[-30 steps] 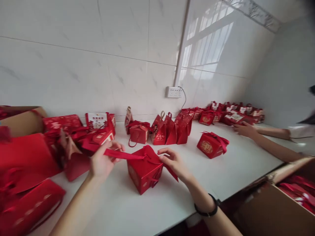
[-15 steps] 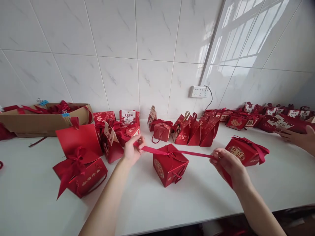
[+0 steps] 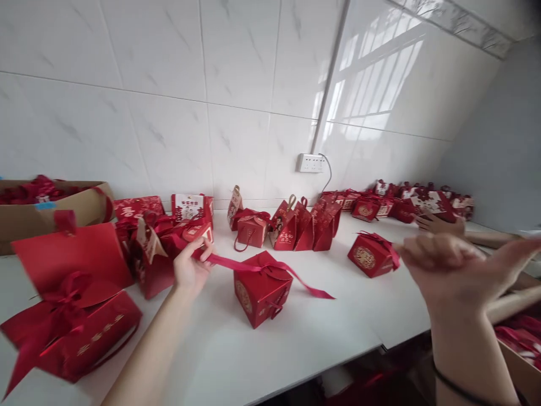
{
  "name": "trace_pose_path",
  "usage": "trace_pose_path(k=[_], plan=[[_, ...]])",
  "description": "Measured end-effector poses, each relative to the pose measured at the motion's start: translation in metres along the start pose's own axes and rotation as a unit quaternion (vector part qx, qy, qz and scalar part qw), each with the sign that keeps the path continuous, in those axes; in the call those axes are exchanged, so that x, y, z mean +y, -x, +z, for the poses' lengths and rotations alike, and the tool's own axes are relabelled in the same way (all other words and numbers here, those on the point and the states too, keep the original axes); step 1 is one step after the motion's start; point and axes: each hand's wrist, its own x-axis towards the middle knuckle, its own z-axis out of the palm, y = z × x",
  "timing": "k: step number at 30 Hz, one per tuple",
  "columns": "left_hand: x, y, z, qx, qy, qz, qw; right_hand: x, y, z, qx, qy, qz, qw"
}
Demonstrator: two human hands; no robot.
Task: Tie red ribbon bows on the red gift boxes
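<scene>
My left hand [image 3: 194, 265] pinches one end of a red ribbon [image 3: 228, 262], stretched from the top of a red gift box [image 3: 260, 296]. The box stands upright on the white table, with folded top flaps, a gold round print and a twisted cord at its side. From the top, the ribbon's other end hangs loose to the right and rests towards the tabletop. My right hand [image 3: 443, 270] is raised at the right, fingers curled and thumb stretched out, with nothing visible in it. Beyond its fingers sits another ribbon-tied red box [image 3: 372, 255].
A large red box with a bow [image 3: 76, 332] stands at left front, near a cardboard box [image 3: 88, 211] of ribbons. Several pointed red boxes [image 3: 296, 225] line the wall below a power strip [image 3: 311, 163]. A co-worker's hand [image 3: 442, 223] reaches in at right.
My right hand has let go of the ribbon and risen to the right. That ribbon end now droops. My left hand still pinches its end. The view has turned rightward.
</scene>
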Motion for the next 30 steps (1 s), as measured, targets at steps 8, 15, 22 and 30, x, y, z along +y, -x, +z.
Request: trace_pose_path(k=[8, 15, 22, 30], plan=[[-0.002, -0.001, 0.000, 0.037, -0.255, 0.092, 0.962, 0.007, -0.051, 0.036, -0.040, 0.097, 0.001, 0.994], [-0.017, 0.013, -0.002, 0.042, -0.599, 0.387, 0.700, 0.092, 0.039, 0.084, -0.370, 0.341, 0.015, 0.864], [-0.037, 0.026, 0.007, -0.273, -0.658, 0.280, 0.644, 0.095, 0.042, 0.100, -0.423, 0.354, 0.025, 0.834], [-0.022, 0.030, 0.010, -0.187, -0.673, 0.136, 0.702, 0.091, 0.046, 0.094, -0.385, 0.414, 0.087, 0.821]])
